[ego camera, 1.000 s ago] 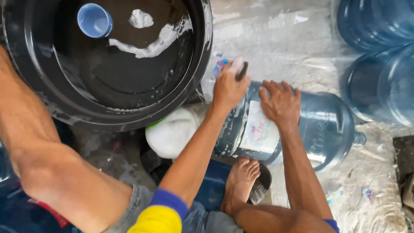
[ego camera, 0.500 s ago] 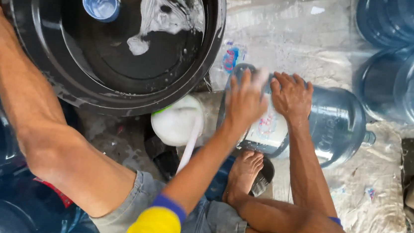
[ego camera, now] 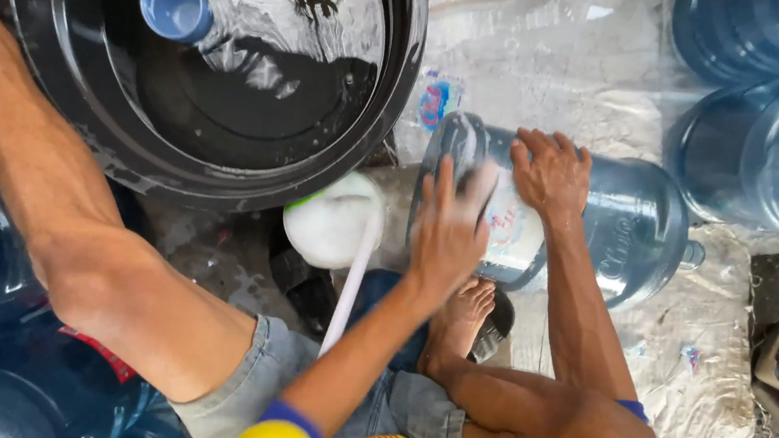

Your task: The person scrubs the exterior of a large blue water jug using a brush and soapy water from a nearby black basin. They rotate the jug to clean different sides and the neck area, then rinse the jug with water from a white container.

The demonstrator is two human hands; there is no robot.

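Pressing flat, both hands spread on the jug, just beside the tub rim.

Water jug: clear blue plastic, smooth, glossy, wet; paper-like label. Tub: black plastic, glossy, wet inside w/ foam. Cup: blue plastic, matt. Small bowl: white plastic, smooth. Ground sheet: clear plastic film, crinkled, shiny. Shorts: grey denim cloth, matt. Stacked jugs: same blue plastic, glossy.
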